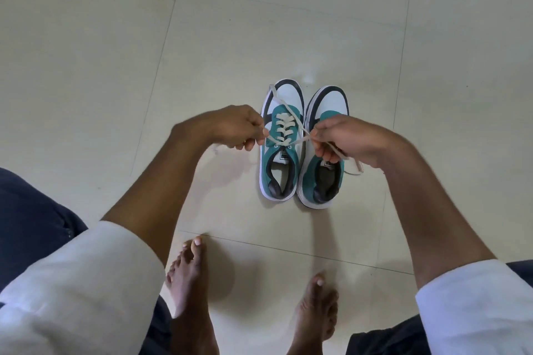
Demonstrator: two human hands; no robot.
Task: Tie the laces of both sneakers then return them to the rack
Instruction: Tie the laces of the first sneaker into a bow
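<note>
Two teal, white and dark grey sneakers stand side by side on the tiled floor, toes pointing away from me. The left sneaker [281,150] has cream laces [284,131] threaded up its front. My left hand [233,128] grips one lace end just left of that shoe. My right hand [343,140] pinches the other lace end, pulled taut across, and covers the front of the right sneaker [324,181]. A loose lace tail [356,166] hangs below my right hand. The right sneaker's own laces are hidden.
Pale glossy floor tiles [259,37] spread all around the shoes. My two bare feet [187,277] [317,305] stand close behind the sneakers. White sleeves and dark trousers fill the lower corners. No rack is in view.
</note>
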